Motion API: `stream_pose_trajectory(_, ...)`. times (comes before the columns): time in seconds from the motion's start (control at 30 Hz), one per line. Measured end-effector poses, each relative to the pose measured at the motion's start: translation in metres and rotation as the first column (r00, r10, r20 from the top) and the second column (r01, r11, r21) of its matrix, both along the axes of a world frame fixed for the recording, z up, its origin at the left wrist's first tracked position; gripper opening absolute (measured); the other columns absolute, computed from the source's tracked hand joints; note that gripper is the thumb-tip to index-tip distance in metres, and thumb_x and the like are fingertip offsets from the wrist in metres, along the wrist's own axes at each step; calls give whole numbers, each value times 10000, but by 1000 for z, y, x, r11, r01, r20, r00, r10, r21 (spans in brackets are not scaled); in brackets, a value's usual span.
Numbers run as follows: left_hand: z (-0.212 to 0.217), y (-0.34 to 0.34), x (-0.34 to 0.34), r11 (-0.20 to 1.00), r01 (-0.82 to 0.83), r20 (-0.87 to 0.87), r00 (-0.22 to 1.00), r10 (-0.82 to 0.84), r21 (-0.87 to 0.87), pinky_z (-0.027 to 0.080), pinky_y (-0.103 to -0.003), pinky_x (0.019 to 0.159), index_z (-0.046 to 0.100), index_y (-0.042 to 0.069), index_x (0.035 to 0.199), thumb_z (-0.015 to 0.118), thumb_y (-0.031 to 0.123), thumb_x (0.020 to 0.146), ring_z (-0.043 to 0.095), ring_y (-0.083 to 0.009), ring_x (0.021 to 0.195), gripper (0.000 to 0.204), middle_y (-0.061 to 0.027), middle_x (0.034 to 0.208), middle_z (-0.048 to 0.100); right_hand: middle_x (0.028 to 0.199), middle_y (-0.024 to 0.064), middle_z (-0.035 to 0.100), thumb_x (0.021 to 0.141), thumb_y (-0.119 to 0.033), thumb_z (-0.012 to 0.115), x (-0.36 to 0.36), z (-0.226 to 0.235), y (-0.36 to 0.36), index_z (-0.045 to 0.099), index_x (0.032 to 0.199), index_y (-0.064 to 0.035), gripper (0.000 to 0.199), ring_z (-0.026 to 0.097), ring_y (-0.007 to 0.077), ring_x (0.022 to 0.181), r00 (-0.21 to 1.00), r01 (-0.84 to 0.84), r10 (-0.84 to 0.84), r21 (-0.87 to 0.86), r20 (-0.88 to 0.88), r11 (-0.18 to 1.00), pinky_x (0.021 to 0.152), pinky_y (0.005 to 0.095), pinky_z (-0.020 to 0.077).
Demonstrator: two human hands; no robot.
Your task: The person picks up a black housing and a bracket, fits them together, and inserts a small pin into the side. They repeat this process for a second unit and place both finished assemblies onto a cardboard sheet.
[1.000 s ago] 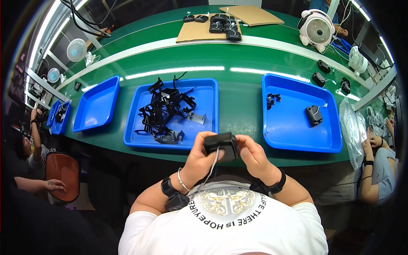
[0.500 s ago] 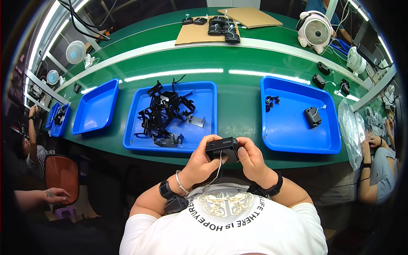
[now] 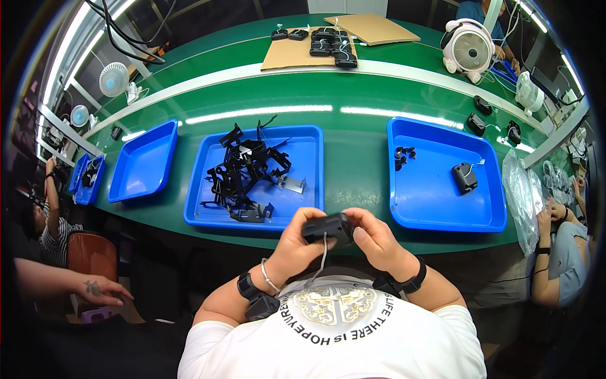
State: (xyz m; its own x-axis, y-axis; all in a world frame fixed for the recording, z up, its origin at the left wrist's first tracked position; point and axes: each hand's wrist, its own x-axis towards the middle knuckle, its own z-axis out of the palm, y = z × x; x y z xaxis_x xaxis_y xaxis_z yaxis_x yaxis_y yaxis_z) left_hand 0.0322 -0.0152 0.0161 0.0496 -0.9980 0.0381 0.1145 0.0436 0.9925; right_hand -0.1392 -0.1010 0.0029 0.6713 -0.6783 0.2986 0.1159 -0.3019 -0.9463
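Between my hands, just off the table's front edge, is a black box-shaped unit with a grey cable (image 3: 327,229) hanging from it. My left hand (image 3: 295,239) wraps its left end, fingers partly hidden behind it. At the right end, my right hand (image 3: 374,237) grips it with thumb in front and fingers behind. Beyond my left hand stands a blue tray (image 3: 297,218) heaped with black bent brackets (image 3: 247,167), one of them shinier. Right of my hands, another blue tray (image 3: 435,218) holds a similar black unit with a white lead (image 3: 465,179) and several small black parts (image 3: 403,156).
A third blue tray (image 3: 142,183) stands farther left. Across a white rail, several black units (image 3: 333,45) lie on cardboard (image 3: 284,55). More units (image 3: 476,123) and clear plastic bags (image 3: 521,196) are at right, near another person's hands (image 3: 550,215). A co-worker's hand (image 3: 104,289) reaches in at lower left.
The black unit has tilted and moved slightly down in my hands, showing a different face. The co-worker's hand at lower left has moved further right, toward me.
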Motion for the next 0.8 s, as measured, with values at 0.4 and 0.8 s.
stream_pose_trajectory(0.4, -1, -2, 3, 999, -1, -75, 997, -2, -36, 441, -234, 814, 427, 57, 1135, 607, -49, 793, 517, -86, 928, 401, -28, 1010, 526, 972, 49, 551, 932, -186, 463, -4, 13, -4, 474, 1117, 16, 274, 512, 95, 860, 988, -35, 21, -87, -154, 996, 746, 239, 440)
stream_pose_trajectory(0.8, -2, -5, 3, 997, 72, 56, 996, -71, -31, 430, -229, 800, 442, 52, 1115, 624, -31, 790, 506, -79, 894, 381, -19, 959, 538, 953, 50, 555, 934, -202, 472, -9, -6, -2, 456, 1126, 6, 283, 506, 93, 845, 983, -25, 63, 219, -171, 975, 749, 228, 428)
